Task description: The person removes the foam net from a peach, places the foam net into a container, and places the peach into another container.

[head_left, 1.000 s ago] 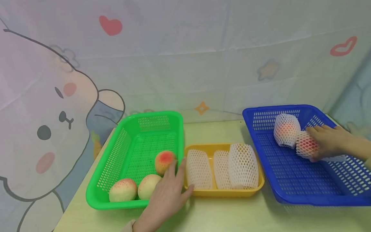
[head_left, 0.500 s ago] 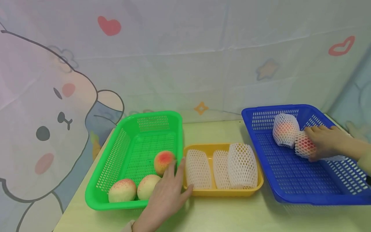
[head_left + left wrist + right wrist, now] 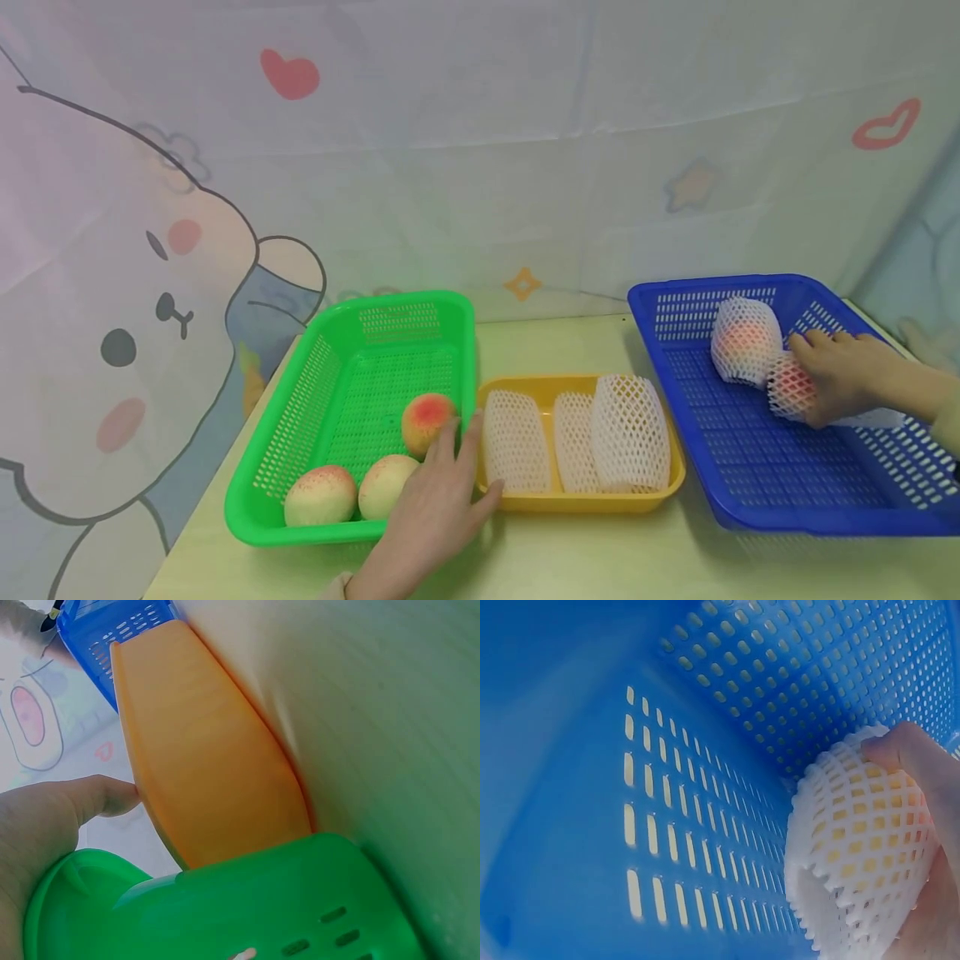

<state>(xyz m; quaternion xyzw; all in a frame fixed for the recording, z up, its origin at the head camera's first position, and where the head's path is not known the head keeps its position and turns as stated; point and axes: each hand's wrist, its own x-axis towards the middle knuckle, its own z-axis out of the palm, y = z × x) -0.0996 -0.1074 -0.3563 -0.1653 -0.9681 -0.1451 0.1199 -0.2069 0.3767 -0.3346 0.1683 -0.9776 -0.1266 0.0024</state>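
Note:
Inside the blue basket, my right hand grips a peach in a white foam net sleeve; thumb and fingers curve round the netting. It lies against another sleeved peach. My left hand rests over the front right corner of the green basket, fingers fairly straight and spread. Its fingertips are close to a red-topped peach, and the thumb is right at the rim of the yellow tray. Two paler peaches, one left and one partly behind my hand, sit at the basket's front.
Between the two baskets, the yellow tray holds 3 foam net sleeves, one at left, one in the middle and a bulkier one at right. All stand on a pale wooden table. A printed cloth hangs behind.

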